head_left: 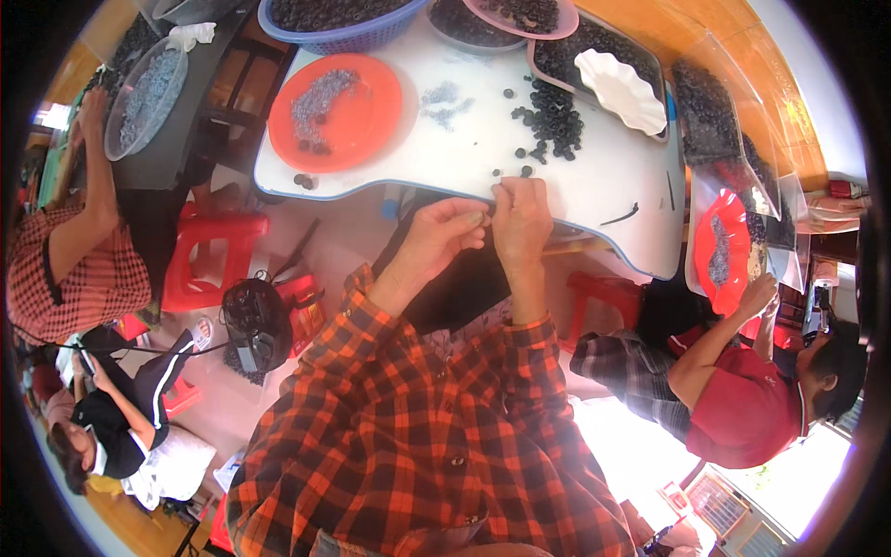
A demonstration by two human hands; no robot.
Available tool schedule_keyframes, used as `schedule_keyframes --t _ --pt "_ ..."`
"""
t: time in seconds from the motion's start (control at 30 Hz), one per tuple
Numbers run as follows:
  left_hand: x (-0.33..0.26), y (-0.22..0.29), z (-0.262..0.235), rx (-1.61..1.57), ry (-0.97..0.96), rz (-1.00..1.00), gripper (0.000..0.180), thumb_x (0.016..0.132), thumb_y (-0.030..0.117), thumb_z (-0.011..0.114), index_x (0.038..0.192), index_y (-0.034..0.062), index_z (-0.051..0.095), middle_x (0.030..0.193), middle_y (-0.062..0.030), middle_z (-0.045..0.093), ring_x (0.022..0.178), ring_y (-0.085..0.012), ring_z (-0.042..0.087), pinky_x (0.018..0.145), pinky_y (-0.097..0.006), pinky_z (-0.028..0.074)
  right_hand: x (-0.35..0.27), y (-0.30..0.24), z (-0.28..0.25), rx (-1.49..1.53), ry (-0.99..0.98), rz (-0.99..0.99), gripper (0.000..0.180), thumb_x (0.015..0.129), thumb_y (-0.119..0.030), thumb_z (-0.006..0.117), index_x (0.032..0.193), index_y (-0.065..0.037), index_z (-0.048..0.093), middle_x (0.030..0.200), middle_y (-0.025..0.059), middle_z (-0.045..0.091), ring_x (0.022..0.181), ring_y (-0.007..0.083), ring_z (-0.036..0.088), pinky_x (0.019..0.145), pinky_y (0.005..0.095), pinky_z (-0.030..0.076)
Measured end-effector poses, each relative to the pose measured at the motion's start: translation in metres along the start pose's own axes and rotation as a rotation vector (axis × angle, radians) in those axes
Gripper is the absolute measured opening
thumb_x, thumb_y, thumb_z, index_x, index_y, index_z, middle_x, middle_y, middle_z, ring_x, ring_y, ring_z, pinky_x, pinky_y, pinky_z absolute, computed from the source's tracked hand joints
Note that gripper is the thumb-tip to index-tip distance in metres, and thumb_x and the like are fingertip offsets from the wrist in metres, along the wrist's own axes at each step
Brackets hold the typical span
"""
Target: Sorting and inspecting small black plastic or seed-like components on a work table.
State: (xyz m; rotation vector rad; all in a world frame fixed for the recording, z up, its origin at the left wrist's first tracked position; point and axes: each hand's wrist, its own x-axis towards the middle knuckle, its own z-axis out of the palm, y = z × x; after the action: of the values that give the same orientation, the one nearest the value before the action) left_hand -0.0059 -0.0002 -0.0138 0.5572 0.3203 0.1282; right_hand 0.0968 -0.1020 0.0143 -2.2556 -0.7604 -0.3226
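My left hand (438,234) and my right hand (522,221) meet at the near edge of the white table (422,153). The fingers of both are pinched closed. Whatever lies between the fingertips is too small and too covered to name. Just beyond my right hand are a few loose black round parts (526,171), and a larger pile of black ring-like parts (554,121) spreads farther back. An orange-red plate (371,111) to the left carries tiny grey-blue pieces (320,104) and a few dark ones. More tiny grey pieces (445,100) lie scattered mid-table.
Along the far side stand a blue basket (343,37) of black parts, a pink dish (561,26), a filled tray (661,88) and a white scalloped dish (620,91). Co-workers sit at left (83,269) and right (742,404). Red stools (209,251) stand on the floor.
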Motion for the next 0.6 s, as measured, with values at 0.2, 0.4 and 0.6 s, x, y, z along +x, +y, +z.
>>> schedule_keyframes --t 0.2,0.4,0.6 --pt "-0.001 0.001 -0.001 -0.03 -0.026 0.018 0.021 0.091 0.005 0.061 0.11 -0.0028 0.064 0.097 -0.0115 0.068 0.076 -0.0127 0.065 0.068 -0.025 0.056 -0.012 -0.002 -0.013 0.516 -0.045 0.326 0.015 0.085 -0.005 0.068 0.098 0.0 0.064 0.088 0.0083 0.067 0.073 0.0157 0.063 0.061 0.0293 0.048" --pt "-0.005 0.005 0.008 -0.131 -0.089 0.006 0.023 0.092 0.005 0.061 0.113 -0.0033 0.063 0.099 -0.0121 0.067 0.081 -0.0137 0.065 0.071 -0.025 0.057 -0.02 0.0 -0.031 1.105 -0.157 0.534 0.021 0.088 -0.001 0.064 0.109 0.003 0.064 0.092 0.006 0.068 0.076 0.0087 0.06 0.064 0.0201 0.045" --pt "-0.014 0.009 0.014 -0.14 -0.129 0.031 0.024 0.093 0.005 0.059 0.115 -0.0044 0.061 0.1 -0.0109 0.066 0.085 -0.0136 0.065 0.073 -0.025 0.057 -0.026 -0.004 -0.035 1.2 -0.181 0.496 0.026 0.088 0.0 0.064 0.113 0.004 0.062 0.096 0.0061 0.067 0.079 0.0082 0.058 0.066 0.0199 0.046"
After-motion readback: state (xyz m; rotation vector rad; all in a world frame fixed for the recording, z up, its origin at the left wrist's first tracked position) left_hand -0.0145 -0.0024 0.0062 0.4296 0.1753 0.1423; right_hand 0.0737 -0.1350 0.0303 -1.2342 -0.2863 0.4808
